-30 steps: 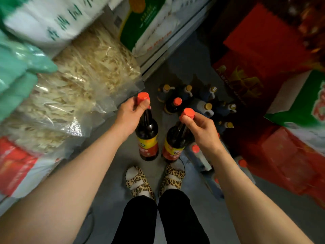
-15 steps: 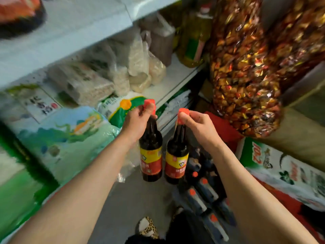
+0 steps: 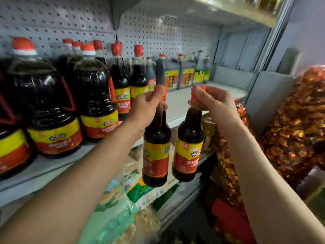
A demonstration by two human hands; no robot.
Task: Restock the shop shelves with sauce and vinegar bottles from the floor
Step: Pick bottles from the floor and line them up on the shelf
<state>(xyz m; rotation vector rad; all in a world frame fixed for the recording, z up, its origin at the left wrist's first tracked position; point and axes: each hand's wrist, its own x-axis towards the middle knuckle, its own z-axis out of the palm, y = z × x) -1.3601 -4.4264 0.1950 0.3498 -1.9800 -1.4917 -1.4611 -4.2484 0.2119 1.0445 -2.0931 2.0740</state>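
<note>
Before the grey shelf's front edge (image 3: 177, 120), left hand (image 3: 146, 110) and right hand (image 3: 217, 104) each pinch a red-capped dark glass sauce bottle (image 3: 155, 152) by its neck, the second bottle (image 3: 188, 148) just beside.

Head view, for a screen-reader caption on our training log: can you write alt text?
Each hand, left hand and right hand, holds a dark sauce bottle by its red cap, left bottle and right bottle, raised before a grey shelf lined with similar bottles and large sauce jugs.

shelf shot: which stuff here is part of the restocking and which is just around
Job:
left hand gripping left bottle
right hand pinching right bottle
sauce shelf

Just around:
big jugs
candy bags
green sacks
</note>
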